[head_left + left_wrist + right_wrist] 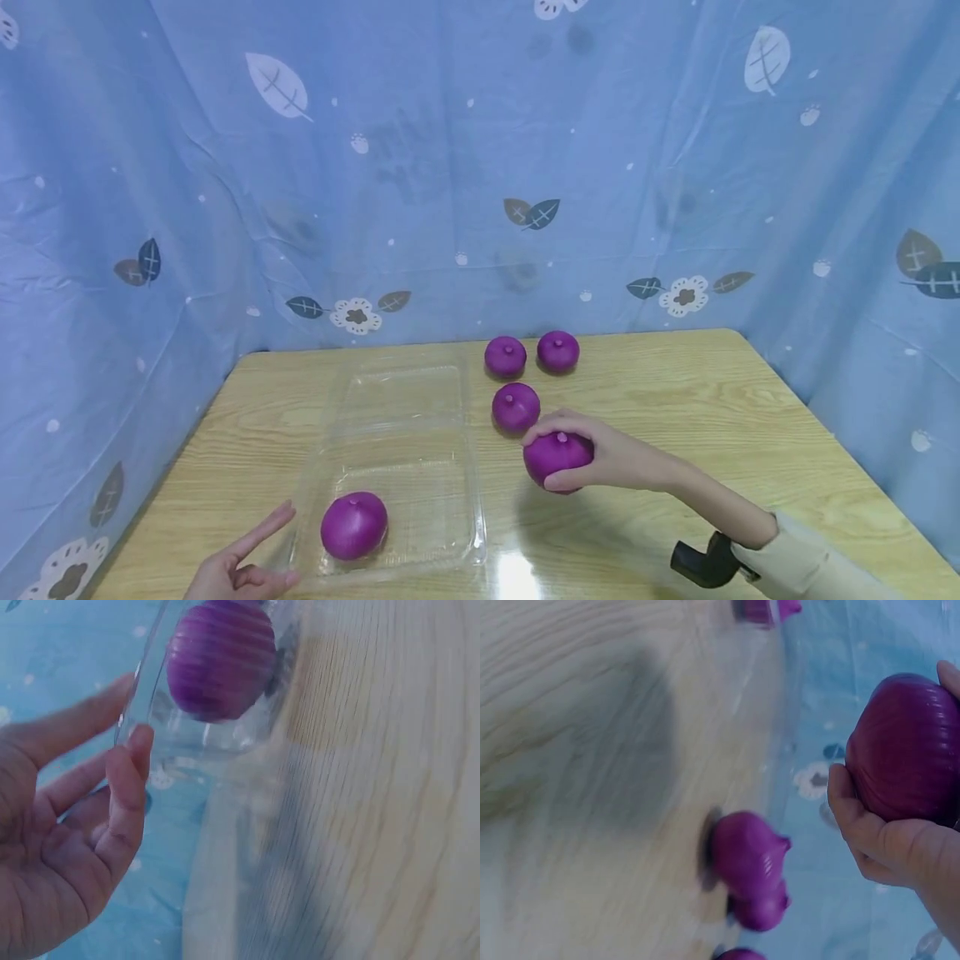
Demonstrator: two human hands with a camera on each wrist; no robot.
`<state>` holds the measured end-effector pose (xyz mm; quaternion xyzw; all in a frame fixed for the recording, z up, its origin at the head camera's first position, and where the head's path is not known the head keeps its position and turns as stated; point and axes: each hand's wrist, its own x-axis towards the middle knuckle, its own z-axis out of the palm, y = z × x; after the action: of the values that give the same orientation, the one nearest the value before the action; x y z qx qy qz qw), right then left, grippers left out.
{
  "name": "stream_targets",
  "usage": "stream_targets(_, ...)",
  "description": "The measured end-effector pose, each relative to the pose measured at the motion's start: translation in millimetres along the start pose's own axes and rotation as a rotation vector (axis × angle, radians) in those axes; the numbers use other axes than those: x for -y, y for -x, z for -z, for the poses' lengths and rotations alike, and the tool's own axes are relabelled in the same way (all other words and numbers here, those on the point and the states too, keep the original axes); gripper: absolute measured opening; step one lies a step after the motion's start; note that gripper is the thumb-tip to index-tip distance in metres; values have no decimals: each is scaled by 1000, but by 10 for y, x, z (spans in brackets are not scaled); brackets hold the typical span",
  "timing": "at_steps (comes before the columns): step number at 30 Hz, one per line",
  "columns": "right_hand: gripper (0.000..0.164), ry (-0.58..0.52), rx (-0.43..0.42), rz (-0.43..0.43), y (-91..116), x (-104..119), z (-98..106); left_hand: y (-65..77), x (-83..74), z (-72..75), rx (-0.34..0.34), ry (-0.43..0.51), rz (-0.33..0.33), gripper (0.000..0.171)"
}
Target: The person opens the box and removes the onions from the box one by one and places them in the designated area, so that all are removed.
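Note:
My right hand (pixel 611 454) grips a purple onion (pixel 557 460) above the table, thumb on the near side and fingers round the far side. The same onion (pixel 907 750) fills that hand in the right wrist view. To the left lies a clear plastic box (pixel 442 550), its lid (pixel 405 392) folded back away from me. One onion (pixel 354 525) sits in the near tray, toward its left side. At the box's left edge is my left hand (pixel 240 558), finger and thumb spread; in the left wrist view its fingertips touch or nearly touch the clear rim (pixel 139 697).
Three more purple onions stand on the wooden table (pixel 660 392): one (pixel 516 408) just beyond the right hand, two (pixel 506 357) (pixel 558 352) near the back edge. A blue patterned curtain (pixel 450 167) surrounds the table at the back and sides.

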<state>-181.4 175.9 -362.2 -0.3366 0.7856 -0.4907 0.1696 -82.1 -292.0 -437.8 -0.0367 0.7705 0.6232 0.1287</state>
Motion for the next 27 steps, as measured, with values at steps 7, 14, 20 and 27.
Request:
stream_targets(7,41,-25,6,-9,127,-176,112,-75,31,44,132,-154,-496,50)
stream_targets(14,52,-102,68,1,199,-353,310,-128,47,122,259,-115,-571,50)
stream_targets(20,54,-75,98,80,283,-588,476,-150,92,119,243,-128,-608,53)
stream_targets(27,55,-98,120,48,346,-788,612,-149,108,133,247,-118,-588,49)
